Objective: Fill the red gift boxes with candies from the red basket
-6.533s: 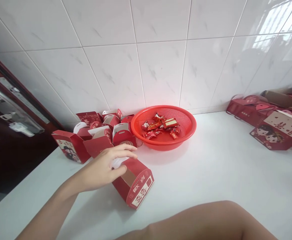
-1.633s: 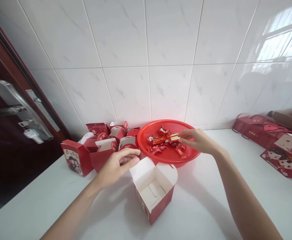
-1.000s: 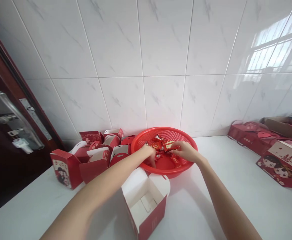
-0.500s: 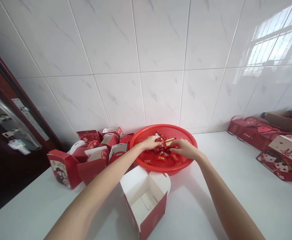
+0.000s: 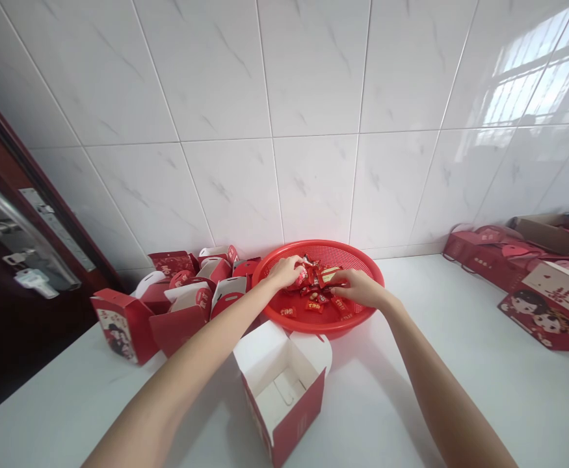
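Note:
Both hands reach into a red plastic basket (image 5: 357, 318) of small wrapped candies (image 5: 314, 306). My left hand (image 5: 285, 273) is over the left of the pile, fingers curled round a red-and-white wrapped candy (image 5: 302, 279). On the other side, my right hand (image 5: 359, 288) has its fingers bent together at a red-and-cream packet (image 5: 330, 275), the fingertips partly hidden among the candies. In front of the basket stands an open red box (image 5: 300, 416) with a white inside; only its bare bottom shows within.
Several red gift boxes (image 5: 181, 318) crowd together left of the basket. More red boxes (image 5: 484, 257) lie at the right, one with printed cartoon faces (image 5: 547, 318). A tiled wall (image 5: 313, 188) rises behind the white table (image 5: 425, 312). A dark door (image 5: 1, 286) with keys is at left.
My left hand has shifted slightly left within the basket, bringing the red-and-white candy with it. My right hand stays nearly in place. The open box has not moved.

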Available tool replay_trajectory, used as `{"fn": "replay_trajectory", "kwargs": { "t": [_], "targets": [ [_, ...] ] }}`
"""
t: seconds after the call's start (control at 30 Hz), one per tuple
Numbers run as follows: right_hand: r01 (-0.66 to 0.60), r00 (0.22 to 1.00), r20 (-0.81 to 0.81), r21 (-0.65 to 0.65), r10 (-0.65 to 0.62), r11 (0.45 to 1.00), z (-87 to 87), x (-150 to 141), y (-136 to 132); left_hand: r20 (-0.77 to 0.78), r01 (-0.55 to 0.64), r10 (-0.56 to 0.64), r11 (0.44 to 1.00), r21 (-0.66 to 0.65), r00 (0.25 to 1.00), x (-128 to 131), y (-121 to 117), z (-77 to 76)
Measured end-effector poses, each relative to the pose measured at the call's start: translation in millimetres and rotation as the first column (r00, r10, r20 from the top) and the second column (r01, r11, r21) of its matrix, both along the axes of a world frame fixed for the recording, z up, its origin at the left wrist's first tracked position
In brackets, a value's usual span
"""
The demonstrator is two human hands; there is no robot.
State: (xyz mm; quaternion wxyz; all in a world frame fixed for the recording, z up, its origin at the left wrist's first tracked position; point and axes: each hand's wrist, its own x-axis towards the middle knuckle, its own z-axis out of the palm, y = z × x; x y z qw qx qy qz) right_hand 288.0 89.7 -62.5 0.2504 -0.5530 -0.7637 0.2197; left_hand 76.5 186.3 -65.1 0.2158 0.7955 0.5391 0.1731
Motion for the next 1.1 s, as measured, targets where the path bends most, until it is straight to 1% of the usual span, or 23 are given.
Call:
{"fn": "replay_trajectory", "kwargs": {
  "t": [0.07,0.17,0.23,0.3,0.37,0.43,0.53,0.6,0.7,0.8,0.9,1.03,1.1],
  "targets": [
    [0.003,1.000,0.002,-0.006,-0.003,1.000,1.1,-1,-1,-0.054,-0.045,0.046,0.999,0.029,0.997,-3,2,-0.1],
    [0.015,1.000,0.002,-0.021,-0.015,1.000,2.4,-2,-1,-0.106,-0.065,0.067,0.998,0.015,0.992,-6,4,-2.5],
    [0.021,1.000,-0.002,-0.035,-0.021,0.999,2.3,-2,-1,-0.103,-0.058,0.058,0.998,0.000,0.993,-8,5,-4.3],
    [0.031,0.999,-0.013,-0.050,-0.031,0.998,0.8,-1,0,-0.061,-0.029,0.029,0.999,-0.012,0.998,-7,5,-5.1],
    [0.060,0.997,-0.035,-0.064,-0.062,0.996,-2.2,0,2,0.019,0.040,-0.039,0.999,-0.029,0.999,-4,4,-4.4],
    [0.096,0.992,-0.073,-0.075,-0.102,0.992,-5.8,1,4,0.126,0.150,-0.141,0.987,-0.062,0.982,0,1,-2.7],
    [0.128,0.980,-0.145,-0.078,-0.138,0.989,-9.4,2,7,0.270,0.325,-0.282,0.937,-0.126,0.921,7,-4,0.1],
    [0.134,0.972,-0.184,-0.070,-0.144,0.989,-9.5,1,8,0.331,0.405,-0.337,0.900,-0.162,0.882,9,-7,0.6],
    [0.141,0.960,-0.237,-0.046,-0.147,0.989,-7.5,1,7,0.375,0.466,-0.374,0.863,-0.194,0.848,9,-5,-1.4],
    [0.150,0.943,-0.296,-0.026,-0.151,0.988,-6.1,1,7,0.368,0.477,-0.386,0.856,-0.197,0.846,7,-1,-4.0],
    [0.148,0.930,-0.336,-0.024,-0.147,0.989,-6.3,2,8,0.338,0.487,-0.409,0.853,-0.189,0.848,9,-2,-3.5],
    [0.115,0.939,-0.322,-0.046,-0.124,0.992,-6.7,1,9,0.289,0.508,-0.446,0.840,-0.189,0.847,11,-9,0.7],
    [0.103,0.944,-0.307,-0.062,-0.117,0.993,-6.2,1,8,0.240,0.510,-0.461,0.835,-0.209,0.854,10,-11,1.3]
  ]
}}
